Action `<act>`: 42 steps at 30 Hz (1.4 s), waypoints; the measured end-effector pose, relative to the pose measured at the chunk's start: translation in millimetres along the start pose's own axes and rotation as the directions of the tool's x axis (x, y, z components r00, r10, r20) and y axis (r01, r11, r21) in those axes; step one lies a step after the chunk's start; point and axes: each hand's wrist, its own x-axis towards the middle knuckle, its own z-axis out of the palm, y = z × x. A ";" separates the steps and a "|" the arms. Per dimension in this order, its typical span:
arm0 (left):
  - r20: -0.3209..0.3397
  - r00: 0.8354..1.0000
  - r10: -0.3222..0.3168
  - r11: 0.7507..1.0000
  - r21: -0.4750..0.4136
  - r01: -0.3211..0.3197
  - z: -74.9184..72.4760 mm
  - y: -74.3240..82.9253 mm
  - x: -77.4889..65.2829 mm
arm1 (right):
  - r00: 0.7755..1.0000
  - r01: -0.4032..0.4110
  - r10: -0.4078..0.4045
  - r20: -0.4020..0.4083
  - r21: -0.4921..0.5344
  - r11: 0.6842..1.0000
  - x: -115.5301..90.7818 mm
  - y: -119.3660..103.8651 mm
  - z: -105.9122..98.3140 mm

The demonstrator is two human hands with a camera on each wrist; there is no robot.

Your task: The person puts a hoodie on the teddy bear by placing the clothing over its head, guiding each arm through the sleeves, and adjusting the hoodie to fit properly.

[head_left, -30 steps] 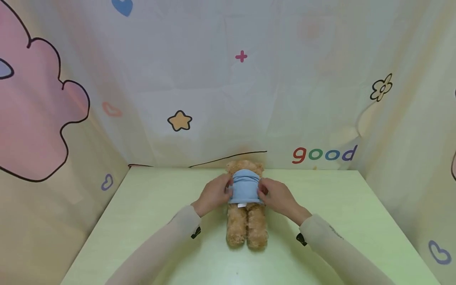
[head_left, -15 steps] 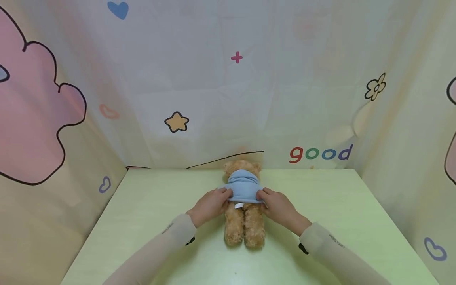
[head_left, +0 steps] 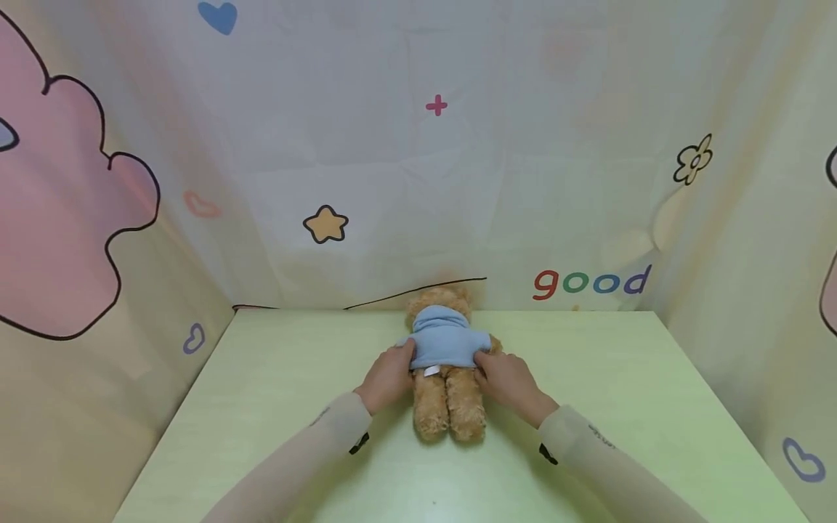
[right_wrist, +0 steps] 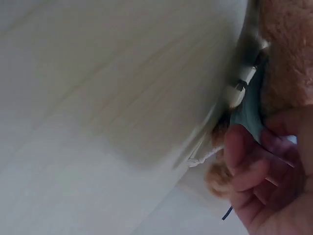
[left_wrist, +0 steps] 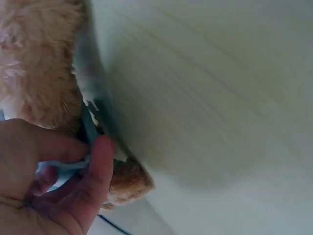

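A brown teddy bear [head_left: 448,410] in a light blue shirt [head_left: 443,347] lies at the table's far side, its back toward the head camera. Below the hem sticks out a white tag [head_left: 432,371]. My left hand [head_left: 386,379] pinches the shirt's left edge near the hem; in the left wrist view thumb and fingers meet on the blue cloth. On the other side my right hand [head_left: 513,381] pinches the right edge, and the right wrist view shows blue fabric [right_wrist: 248,115] between thumb and fingers. A furry arm [head_left: 495,344] pokes out of the right sleeve. The bear's face is hidden.
The pale green tabletop [head_left: 294,363] extends around the bear. Right behind its head hangs a printed curtain [head_left: 392,145], which also closes off both sides.
Both hands have shifted from the shirt's upper sides down to its hem. The bear has moved slightly up and left in view, and its right-side arm now shows.
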 end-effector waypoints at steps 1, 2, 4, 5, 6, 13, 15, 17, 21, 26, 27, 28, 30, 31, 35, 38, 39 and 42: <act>0.013 1.000 0.010 1.000 0.014 -0.010 0.0 -0.9 -0.4 | 1.000 0.017 -0.017 0.020 -0.016 1.000 -0.6 1.0 0.1; 0.031 0.999 0.025 0.999 0.022 -0.026 -0.4 -1.5 -0.8 | 0.998 0.040 -0.038 0.039 -0.027 0.999 -1.2 2.1 0.0; 0.073 0.995 0.061 0.998 0.010 -0.062 -2.5 -2.3 -2.1 | 0.993 0.081 -0.078 0.086 -0.022 0.997 -3.1 4.5 -1.7; 0.097 0.992 0.077 0.997 -0.021 -0.075 -4.4 -2.4 -3.0 | 0.989 0.098 -0.096 0.110 -0.012 0.995 -4.3 5.7 -2.8; 0.116 0.989 0.095 0.994 -0.067 -0.088 -6.4 -2.9 -3.8 | 0.985 0.113 -0.112 0.128 -0.001 0.994 -5.5 6.8 -4.6; 0.376 0.913 -0.155 0.619 -0.683 0.387 -16.9 -3.0 -3.2 | 0.992 0.005 -0.017 0.125 0.094 0.996 -3.5 15.2 -35.3; 0.433 0.884 -0.177 0.480 -0.746 0.462 -16.3 -3.5 -1.4 | 0.999 -0.043 0.038 0.035 0.151 0.988 -0.2 14.1 -44.6; 0.466 0.872 -0.150 0.397 -0.779 0.485 -12.6 -5.3 0.1 | 0.996 -0.063 0.075 -0.043 0.228 0.972 3.7 9.5 -49.1; 0.491 0.869 -0.061 0.212 -0.845 0.492 -0.4 -7.4 2.6 | 0.996 -0.084 0.084 0.017 0.379 0.922 10.2 -1.2 -47.4; 0.439 0.898 0.020 0.124 -0.893 0.434 0.9 -1.7 2.3 | 0.981 -0.191 0.147 0.125 0.526 0.829 15.3 -5.6 -40.1; 0.434 0.900 0.022 0.134 -0.894 0.428 -2.1 -0.1 1.4 | 0.975 -0.220 0.168 0.144 0.563 0.797 16.1 -5.1 -39.3; 0.432 0.902 0.019 0.154 -0.892 0.424 -6.0 1.3 1.0 | 0.968 -0.249 0.183 0.170 0.602 0.759 16.7 -4.1 -38.7; 0.428 0.904 0.009 0.187 -0.888 0.419 -15.6 4.7 0.6 | 0.952 -0.304 0.203 0.228 0.672 0.676 18.0 -0.9 -37.3; 0.427 0.904 0.007 0.208 -0.885 0.417 -20.8 6.5 1.1 | 0.943 -0.333 0.209 0.259 0.706 0.625 18.7 0.8 -37.0; 0.398 0.917 0.029 0.272 -0.886 0.376 -40.0 15.5 4.7 | 0.914 -0.406 0.182 0.363 0.812 0.418 21.0 7.4 -36.7; 0.372 0.926 0.067 0.349 -0.878 0.327 -50.3 23.5 5.2 | 0.898 -0.439 0.119 0.423 0.844 0.308 22.1 9.7 -36.3; 0.361 0.929 0.082 0.382 -0.872 0.306 -52.6 26.0 4.5 | 0.890 -0.455 0.101 0.445 0.843 0.286 22.2 10.0 -35.9; 0.316 0.942 0.109 0.469 -0.852 0.232 -57.4 34.3 0.6 | 0.863 -0.498 0.068 0.500 0.820 0.281 21.5 8.7 -33.4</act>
